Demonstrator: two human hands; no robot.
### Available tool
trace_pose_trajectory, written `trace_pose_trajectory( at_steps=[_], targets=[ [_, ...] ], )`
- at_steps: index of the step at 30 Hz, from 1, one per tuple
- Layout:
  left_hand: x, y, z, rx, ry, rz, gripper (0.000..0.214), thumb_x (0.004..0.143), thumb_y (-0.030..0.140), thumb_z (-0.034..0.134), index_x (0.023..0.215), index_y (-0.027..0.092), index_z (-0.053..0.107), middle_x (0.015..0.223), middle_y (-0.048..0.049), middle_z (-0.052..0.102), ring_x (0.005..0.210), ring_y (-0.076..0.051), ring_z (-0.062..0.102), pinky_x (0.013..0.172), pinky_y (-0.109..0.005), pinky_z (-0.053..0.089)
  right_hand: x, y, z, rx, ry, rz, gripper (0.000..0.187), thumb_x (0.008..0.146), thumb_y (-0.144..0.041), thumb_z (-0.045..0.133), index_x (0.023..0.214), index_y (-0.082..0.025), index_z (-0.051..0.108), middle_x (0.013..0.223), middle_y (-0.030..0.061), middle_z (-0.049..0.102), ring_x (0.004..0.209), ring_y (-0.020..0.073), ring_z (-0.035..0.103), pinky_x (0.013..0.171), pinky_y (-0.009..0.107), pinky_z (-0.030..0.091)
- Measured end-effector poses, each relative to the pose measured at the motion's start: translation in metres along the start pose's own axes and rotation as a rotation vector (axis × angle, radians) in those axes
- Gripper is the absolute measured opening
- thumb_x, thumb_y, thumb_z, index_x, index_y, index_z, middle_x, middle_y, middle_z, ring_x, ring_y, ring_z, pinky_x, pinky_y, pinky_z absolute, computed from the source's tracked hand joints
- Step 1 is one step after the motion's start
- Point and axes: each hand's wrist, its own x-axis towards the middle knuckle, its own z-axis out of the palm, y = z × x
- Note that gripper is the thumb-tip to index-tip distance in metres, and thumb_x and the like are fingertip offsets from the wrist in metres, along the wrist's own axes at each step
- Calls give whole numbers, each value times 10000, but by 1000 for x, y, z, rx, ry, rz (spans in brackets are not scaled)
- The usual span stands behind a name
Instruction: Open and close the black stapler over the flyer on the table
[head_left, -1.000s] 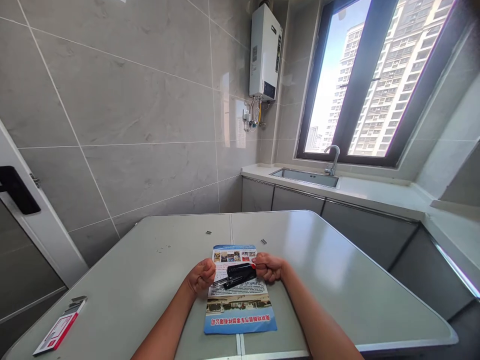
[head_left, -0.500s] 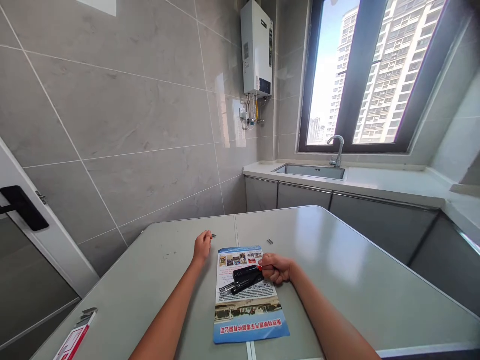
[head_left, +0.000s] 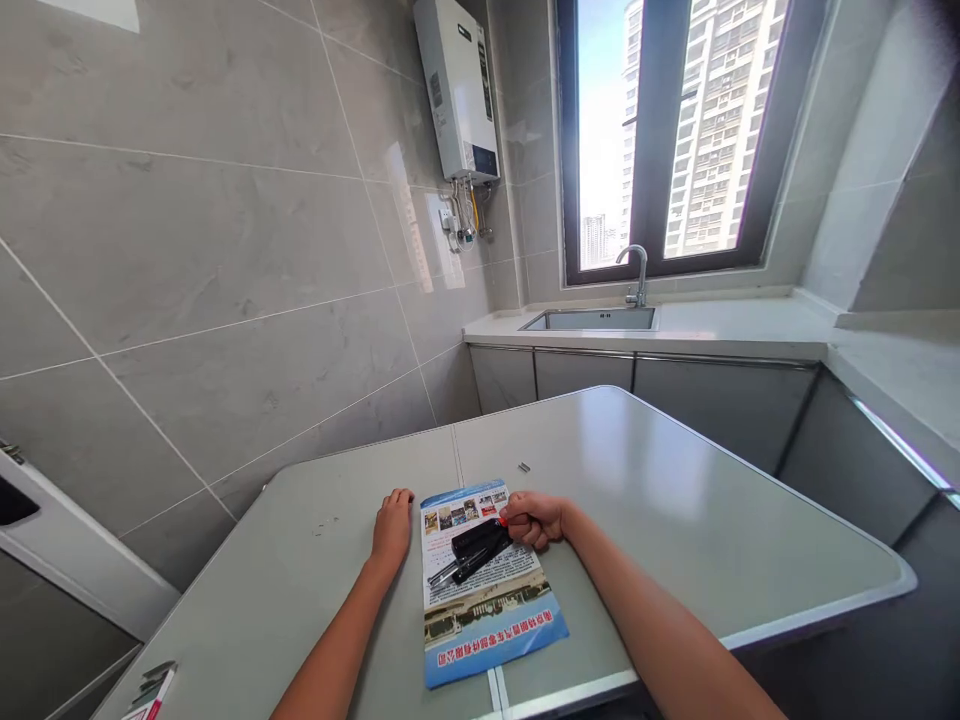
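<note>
On the leaflet [head_left: 495,620], a black stapler [head_left: 476,548] lies with its silver rail sticking out to the left. My right hand [head_left: 534,520] is closed around its red-tipped end. Left of the leaflet's top corner, my left hand [head_left: 393,522] rests low over the table with its fingers curled. A small dark sliver, probably a strip of staples, shows at its fingertips, mostly hidden. Two short staple strips [head_left: 524,467] lie beyond the leaflet. A few loose staples [head_left: 326,525] are scattered to the left of my left hand.
The pale folding table [head_left: 637,500] has a seam down its middle. A red-and-white box [head_left: 154,695] with dark strips on it sits at the lower left edge. Behind are a counter [head_left: 720,325] with a sink [head_left: 592,319], and a wall heater [head_left: 457,90].
My left hand has drawn down and back toward me, and the strip at its fingertips is now mostly hidden. My right hand keeps its hold on the stapler. The view has turned to the right.
</note>
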Motion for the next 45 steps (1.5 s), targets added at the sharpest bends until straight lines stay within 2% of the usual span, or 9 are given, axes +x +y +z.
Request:
trace_pose_trajectory(
  at_steps=[4,9,12,17,21,25,29,34,45],
  targets=[
    [-31,-2,-13,-18,18,12,186,958,220,484,873,211,649,1005,-108,669,1036,-298,592,996,-461,459,-2,2,2,-75,93,-143,632,842,-560,729,605,-256,228,506,-117,241,413,31,162,349,156,210],
    [-37,-2,-26,-221,19,34,286,1051,395,404,1118,221,621,897,-36,654,857,-198,624,813,-311,506,3,-11,6,-179,479,-531,637,902,-701,614,653,-244,245,603,-101,188,524,72,173,482,212,220],
    [-36,6,-26,-458,18,19,347,1028,480,476,1103,198,665,850,-26,647,789,-166,605,745,-265,489,10,-18,15,-313,632,-652,555,937,-647,629,683,-217,386,666,-68,324,609,100,296,580,240,287],
    [-43,27,-20,-563,-148,29,415,912,513,679,1134,171,758,1001,-81,749,916,-207,657,805,-301,517,27,-10,31,-552,510,-600,445,777,-566,856,871,-163,691,889,7,616,827,151,526,789,276,394],
    [-47,35,-16,-661,-258,45,515,913,488,697,1316,168,696,1044,-88,768,999,-221,697,912,-347,534,36,1,36,-874,416,-551,473,773,-508,879,1064,-165,731,963,30,686,880,176,597,818,283,431],
    [-49,33,-18,-659,-262,35,416,914,457,723,1211,167,707,1048,-99,784,1037,-240,718,967,-375,529,38,8,35,-1073,620,-574,404,867,-474,808,1124,-173,729,995,55,732,889,191,659,820,293,477],
    [-49,33,-25,-403,-192,204,258,988,415,641,1098,205,745,1072,-79,768,997,-225,681,940,-367,510,37,9,29,-1125,798,-592,377,882,-420,801,1157,-171,731,997,88,738,934,227,663,855,332,477],
    [-50,40,-27,-199,-172,502,173,1017,335,620,1099,248,745,1061,-72,744,1033,-239,611,969,-384,454,37,9,28,-1187,821,-572,367,876,-396,805,1167,-184,737,989,90,733,948,236,658,855,338,479],
    [-53,42,-17,29,-162,554,164,1030,339,607,1116,235,701,1096,-77,728,1035,-256,596,938,-408,398,38,3,37,-1264,800,-569,319,904,-393,773,1142,-184,736,967,84,730,955,236,661,833,324,482]
  ],
)
